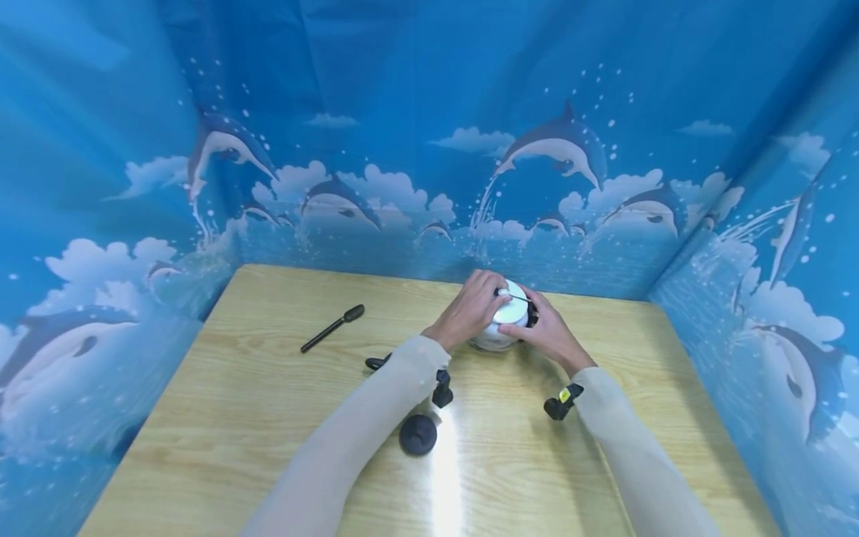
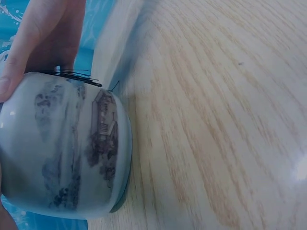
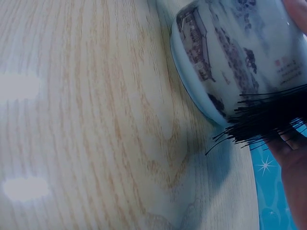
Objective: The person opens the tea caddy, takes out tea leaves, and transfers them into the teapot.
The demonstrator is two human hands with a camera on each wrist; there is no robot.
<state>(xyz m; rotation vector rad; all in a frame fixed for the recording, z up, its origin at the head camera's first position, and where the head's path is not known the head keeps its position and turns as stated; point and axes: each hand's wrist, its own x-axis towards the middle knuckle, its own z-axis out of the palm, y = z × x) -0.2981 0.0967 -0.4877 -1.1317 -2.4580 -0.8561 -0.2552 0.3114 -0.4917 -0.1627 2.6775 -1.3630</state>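
Toward the back of the table stands a white ceramic jar (image 1: 496, 339) with a pale lid-like top and a grey printed landscape. My right hand (image 1: 552, 332) grips its right side, thumb across the front. Black bristles (image 3: 268, 117) of a brush hang between the jar and that hand, their tips pointing down at the table. Across the top runs a thin dark rod (image 1: 517, 297), seemingly the brush's handle. My left hand (image 1: 472, 307) is over the jar's left upper edge and pinches the rod's left end; the fingertips are partly hidden.
A black-handled tool with a wider head (image 1: 333, 328) lies on the wooden table (image 1: 255, 418) at the left. Another black object (image 1: 378, 363) is partly covered by the left sleeve. Nearer sits a black disc (image 1: 417, 435). Blue dolphin-print curtains (image 1: 416, 112) surround the table's back and sides.
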